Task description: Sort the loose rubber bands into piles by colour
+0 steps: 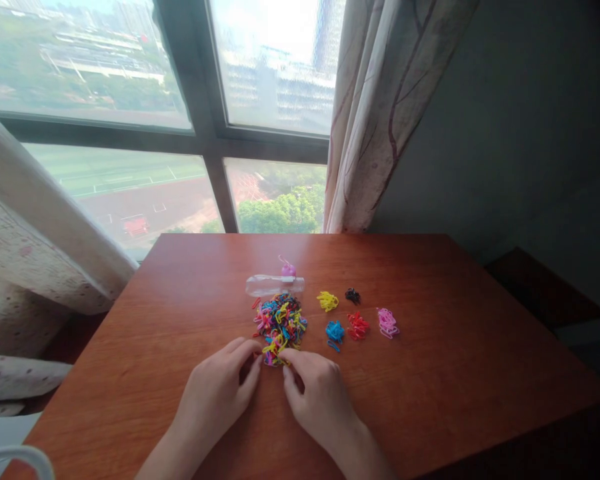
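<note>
A mixed pile of small coloured loops, rubber bands or clips by their look, lies on the wooden table. At its near left edge, my left hand has thumb and forefinger drawn together in a pinch; what is between them is too small to make out. My right hand curls in from the other side. Its forefinger touches the near yellow loops, with the thumb just below, and I cannot make out what lies between the tips. To the right sit single-colour heaps: yellow, black, blue, red and pink.
Behind the pile a clear plastic bottle lies on its side, with a purple cap-like piece beside it. The wooden table reaches a window flanked by curtains. A white curved object shows at lower left.
</note>
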{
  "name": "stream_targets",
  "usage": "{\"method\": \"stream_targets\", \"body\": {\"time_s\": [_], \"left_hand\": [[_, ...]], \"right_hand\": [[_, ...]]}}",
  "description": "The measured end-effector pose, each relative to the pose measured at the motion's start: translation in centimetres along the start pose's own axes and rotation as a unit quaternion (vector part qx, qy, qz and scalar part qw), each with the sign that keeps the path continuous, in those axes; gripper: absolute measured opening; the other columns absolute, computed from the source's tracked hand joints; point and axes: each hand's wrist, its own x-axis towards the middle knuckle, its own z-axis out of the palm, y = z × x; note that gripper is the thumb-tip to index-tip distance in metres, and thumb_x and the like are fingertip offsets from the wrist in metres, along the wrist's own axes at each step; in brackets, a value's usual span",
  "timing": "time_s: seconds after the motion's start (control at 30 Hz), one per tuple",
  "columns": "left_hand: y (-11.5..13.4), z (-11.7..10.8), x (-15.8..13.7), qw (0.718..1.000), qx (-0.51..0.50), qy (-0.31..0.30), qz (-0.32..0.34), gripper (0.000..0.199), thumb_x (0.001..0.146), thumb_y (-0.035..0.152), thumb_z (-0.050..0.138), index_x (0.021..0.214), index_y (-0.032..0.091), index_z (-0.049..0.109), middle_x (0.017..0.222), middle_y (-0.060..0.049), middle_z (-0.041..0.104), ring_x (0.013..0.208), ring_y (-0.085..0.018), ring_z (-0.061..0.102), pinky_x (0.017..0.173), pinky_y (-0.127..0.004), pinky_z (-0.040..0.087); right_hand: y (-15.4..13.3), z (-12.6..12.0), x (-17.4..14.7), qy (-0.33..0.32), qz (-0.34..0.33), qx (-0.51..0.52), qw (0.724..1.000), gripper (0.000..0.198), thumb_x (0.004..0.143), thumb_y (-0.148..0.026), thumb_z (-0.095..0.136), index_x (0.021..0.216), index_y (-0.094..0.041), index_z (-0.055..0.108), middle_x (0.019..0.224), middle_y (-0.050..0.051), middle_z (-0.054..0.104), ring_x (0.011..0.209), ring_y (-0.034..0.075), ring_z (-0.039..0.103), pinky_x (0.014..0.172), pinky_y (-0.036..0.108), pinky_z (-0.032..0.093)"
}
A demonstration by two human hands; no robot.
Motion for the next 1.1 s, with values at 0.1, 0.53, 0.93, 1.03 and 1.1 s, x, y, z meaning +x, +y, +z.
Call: {"method": "stream_targets", "body": {"time_s": [0.1,0.53,0.93,1.03,1.1], "left_hand": [[-0.2,0.2,0.0,1.000,-0.007,0.022,-0.001,0.018,0.093,0.030,0.045,0.097,0.025,0.061,0.091,0.000,0.070,0.077,-0.016,0.066,0.068,-0.026,0.047],[0.1,0.7,-0.1,0.999,-0.022,0.015,0.019,0.021,0.092,0.034,0.051,0.110,0.025,0.059,0.088,0.001,0.068,0.073,-0.015,0.065,0.064,-0.025,0.046],[0.0,0.4,0.0,0.999,-0.026,-0.020,0.036,0.015,0.093,0.031,0.048,0.098,0.026,0.062,0.086,0.001,0.066,0.074,-0.015,0.064,0.066,-0.024,0.044],[-0.1,0.5,0.0,0.999,-0.026,-0.011,0.040,0.016,0.094,0.031,0.048,0.100,0.026,0.061,0.087,0.001,0.066,0.074,-0.014,0.064,0.065,-0.023,0.045],[-0.1,0.6,-0.1,0.999,-0.026,0.000,0.043,0.016,0.093,0.031,0.048,0.102,0.026,0.061,0.086,0.001,0.067,0.073,-0.014,0.064,0.064,-0.023,0.045]], "right_hand": [[0.5,-0.1,-0.2,0.009,-0.004,0.019,1.000,0.027,0.086,-0.010,0.050,0.103,-0.024,0.065,0.090,0.001,0.071,0.082,0.017,0.065,0.076,0.023,0.043],[1.1,-0.5,-1.5,0.039,0.041,-0.041,0.998,0.020,0.087,-0.016,0.053,0.104,-0.023,0.062,0.073,-0.002,0.063,0.063,0.015,0.057,0.062,0.026,0.032],[1.2,-0.3,-1.5,0.053,0.031,-0.069,0.996,0.012,0.088,-0.015,0.051,0.083,-0.023,0.059,0.070,-0.003,0.061,0.063,0.014,0.055,0.061,0.028,0.026],[1.3,-0.2,-1.6,0.056,0.032,-0.063,0.996,0.012,0.088,-0.015,0.051,0.082,-0.023,0.059,0.069,-0.003,0.061,0.062,0.014,0.055,0.060,0.027,0.027],[1.4,-0.2,-1.6,0.058,0.032,-0.057,0.996,0.013,0.088,-0.015,0.051,0.083,-0.023,0.060,0.069,-0.003,0.061,0.062,0.014,0.055,0.061,0.027,0.028]]}}
